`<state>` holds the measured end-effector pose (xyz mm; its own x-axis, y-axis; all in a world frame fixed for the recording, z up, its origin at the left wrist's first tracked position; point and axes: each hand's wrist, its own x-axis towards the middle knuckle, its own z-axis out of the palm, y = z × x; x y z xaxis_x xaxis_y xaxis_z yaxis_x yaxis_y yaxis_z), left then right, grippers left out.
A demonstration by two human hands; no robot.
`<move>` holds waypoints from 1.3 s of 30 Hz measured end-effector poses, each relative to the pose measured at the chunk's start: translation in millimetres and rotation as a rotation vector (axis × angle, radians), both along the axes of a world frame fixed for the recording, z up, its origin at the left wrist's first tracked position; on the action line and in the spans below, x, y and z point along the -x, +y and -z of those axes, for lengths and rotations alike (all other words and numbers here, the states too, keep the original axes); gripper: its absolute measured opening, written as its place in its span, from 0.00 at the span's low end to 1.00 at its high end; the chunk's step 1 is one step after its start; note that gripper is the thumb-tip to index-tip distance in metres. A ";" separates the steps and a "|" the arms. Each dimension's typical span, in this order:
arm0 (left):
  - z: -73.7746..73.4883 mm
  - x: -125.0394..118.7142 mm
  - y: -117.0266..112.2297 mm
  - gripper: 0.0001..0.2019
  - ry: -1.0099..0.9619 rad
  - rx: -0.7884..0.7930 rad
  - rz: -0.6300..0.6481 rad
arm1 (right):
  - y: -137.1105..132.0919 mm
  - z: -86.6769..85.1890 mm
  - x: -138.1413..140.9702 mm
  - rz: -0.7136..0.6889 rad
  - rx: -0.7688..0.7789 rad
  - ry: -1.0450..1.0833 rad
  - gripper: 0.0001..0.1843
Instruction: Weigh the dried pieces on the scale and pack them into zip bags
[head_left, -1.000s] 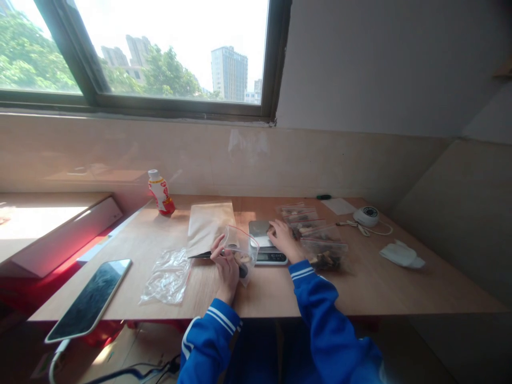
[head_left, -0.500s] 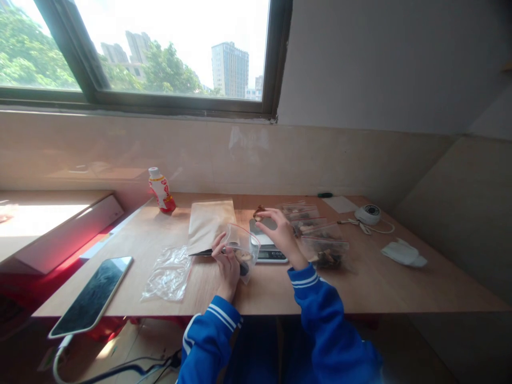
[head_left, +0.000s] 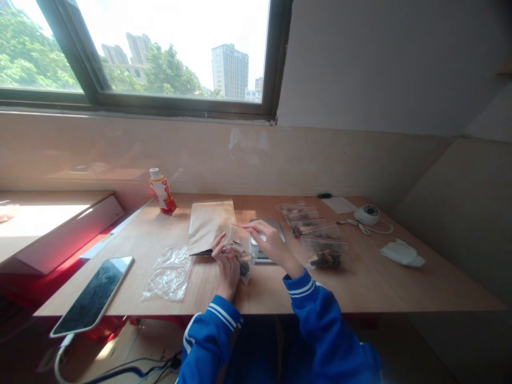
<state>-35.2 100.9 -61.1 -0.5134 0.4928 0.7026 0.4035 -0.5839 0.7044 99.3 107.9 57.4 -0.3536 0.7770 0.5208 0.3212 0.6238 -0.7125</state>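
Observation:
My left hand grips a clear zip bag by its left side, near the table's front. Pale and dark dried pieces show inside, their exact kind hard to tell. At the bag's red-lined mouth, my right hand has its fingertips closed on the upper edge. Behind that hand is a kitchen scale, partly covered, its display hidden. A brown paper pouch lies just beyond my left hand, its dark opening towards me.
Several filled zip bags lie in a row on the right. Empty clear bags, a phone on a cable and a drink bottle are on the left. A white dome camera and crumpled white tissue lie far right.
My right hand has come from above the scale, where it held a brown dried piece, left and down to the bag's mouth. The piece no longer shows in its fingers. My left hand stayed put.

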 end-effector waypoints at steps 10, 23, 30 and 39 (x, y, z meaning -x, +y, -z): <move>-7.9 -11.1 -9.1 0.05 -0.088 0.014 0.001 | -33.9 62.7 -2.7 0.153 0.379 0.153 0.37; -73.1 -11.2 -52.2 0.15 -0.247 0.393 0.453 | -77.5 25.4 -30.3 0.129 0.408 0.469 0.23; -92.4 -15.4 -70.0 0.16 -0.363 0.457 0.438 | -87.0 36.1 -33.5 0.265 0.453 0.717 0.23; -84.9 -14.3 -73.5 0.17 -0.439 0.432 0.655 | -81.6 37.7 -48.5 0.509 0.367 0.748 0.21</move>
<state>-20.8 27.3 23.8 -0.2156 0.9568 0.1951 -0.2743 -0.2511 0.9283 147.8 26.2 19.7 0.3923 0.9041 0.1695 -0.1236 0.2344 -0.9643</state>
